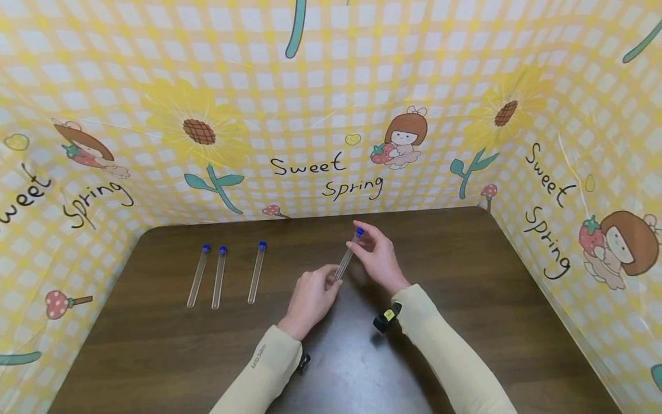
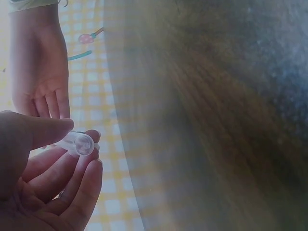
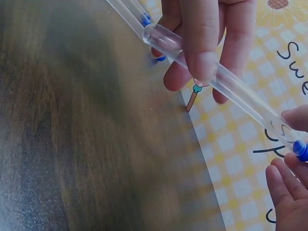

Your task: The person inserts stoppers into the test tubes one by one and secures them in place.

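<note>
A clear test tube (image 1: 345, 260) with a blue cap (image 1: 359, 232) is held slanted above the table, cap end up and away. My left hand (image 1: 310, 296) pinches its lower part between thumb and fingers; the rounded bottom (image 2: 84, 144) faces the left wrist camera. At the capped end is my right hand (image 1: 381, 257), thumb on one side and fingertips on the other. In the right wrist view the tube (image 3: 245, 98) spans from the left hand (image 3: 202, 38) to the right hand (image 3: 293, 195), whose fingers are partly cut off by the frame.
Three more blue-capped test tubes lie on the dark wooden table (image 1: 155, 339) to the left: the leftmost tube (image 1: 197, 280), the middle tube (image 1: 219, 282) and another tube (image 1: 256, 276) farther right. A yellow checked sheet (image 1: 310, 115) walls the back and both sides.
</note>
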### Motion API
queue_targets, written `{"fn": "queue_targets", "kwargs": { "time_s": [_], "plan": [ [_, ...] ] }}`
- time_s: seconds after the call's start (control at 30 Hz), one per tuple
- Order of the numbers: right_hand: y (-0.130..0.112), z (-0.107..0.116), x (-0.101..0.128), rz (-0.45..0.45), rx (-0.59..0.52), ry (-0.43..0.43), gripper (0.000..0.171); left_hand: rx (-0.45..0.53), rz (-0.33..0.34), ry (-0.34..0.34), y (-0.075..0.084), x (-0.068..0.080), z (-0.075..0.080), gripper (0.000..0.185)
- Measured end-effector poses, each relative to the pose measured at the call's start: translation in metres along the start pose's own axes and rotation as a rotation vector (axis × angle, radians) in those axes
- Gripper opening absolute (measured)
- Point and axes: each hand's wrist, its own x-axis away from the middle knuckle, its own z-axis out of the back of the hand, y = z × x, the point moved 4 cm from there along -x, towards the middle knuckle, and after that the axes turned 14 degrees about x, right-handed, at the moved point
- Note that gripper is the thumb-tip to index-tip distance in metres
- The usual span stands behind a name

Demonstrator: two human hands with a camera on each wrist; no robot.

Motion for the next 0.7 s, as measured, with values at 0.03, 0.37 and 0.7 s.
{"fn": "queue_targets", "kwargs": {
  "time_s": [0.03, 0.37, 0.7],
  "plan": [
    [-0.0005, 0.0003, 0.0002, 0.003, -0.002, 0.004, 0.049, 0.0, -0.001, 0.0, -0.0001, 0.0002, -0.0002, 0.026],
    [-0.0008, 0.0014, 0.0003, 0.038, -0.02, 0.009, 0.057, 0.008, -0.001, -0.003, 0.0007, -0.0002, -0.001, 0.026],
    [-0.0022, 0.0054, 0.0006, 0.028, 0.001, 0.016, 0.05, -0.022, -0.012, 0.017, 0.0019, -0.0012, 0.0014, 0.027]
  ]
}}
